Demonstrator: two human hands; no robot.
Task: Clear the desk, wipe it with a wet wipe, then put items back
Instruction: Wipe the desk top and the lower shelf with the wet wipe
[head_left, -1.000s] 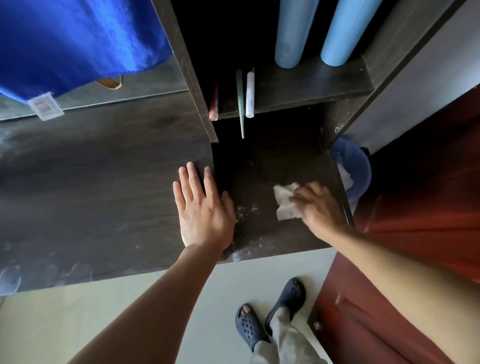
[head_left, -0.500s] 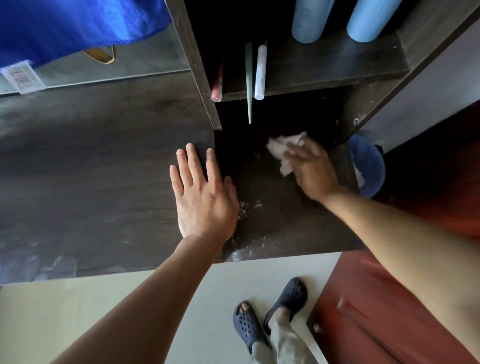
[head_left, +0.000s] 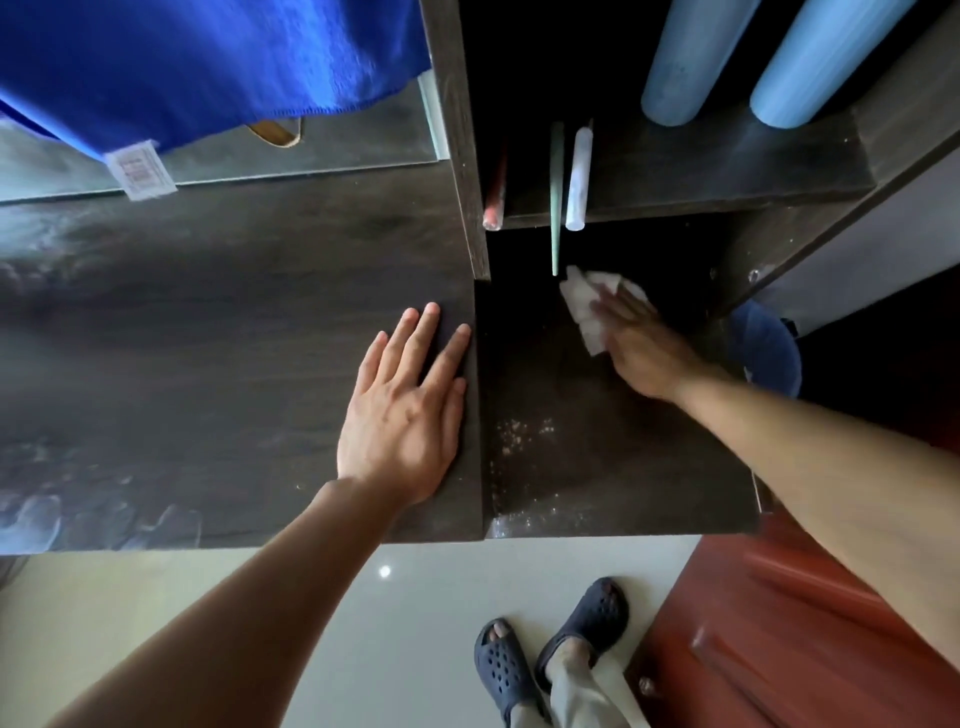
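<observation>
Left hand (head_left: 402, 410) flat on desk (head_left: 208, 338), fingers straight, slightly spread, right beside step down to lower panel (head_left: 623, 467). Right hand (head_left: 641, 348) on wet wipe (head_left: 584, 306) at back of lower panel, under shelf (head_left: 701, 176) (motion blur: pinching or pressing flat, cannot tell). Part of wipe hidden beneath fingers. Pale specks (head_left: 519, 431) nearer front edge. Blue cloth (head_left: 208, 62) cut off at top; blue bin (head_left: 769, 353) half hidden behind desk side.

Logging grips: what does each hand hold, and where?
Left hand rests flat on the desk, holding nothing. Right hand presses the wet wipe under its fingers.
</observation>
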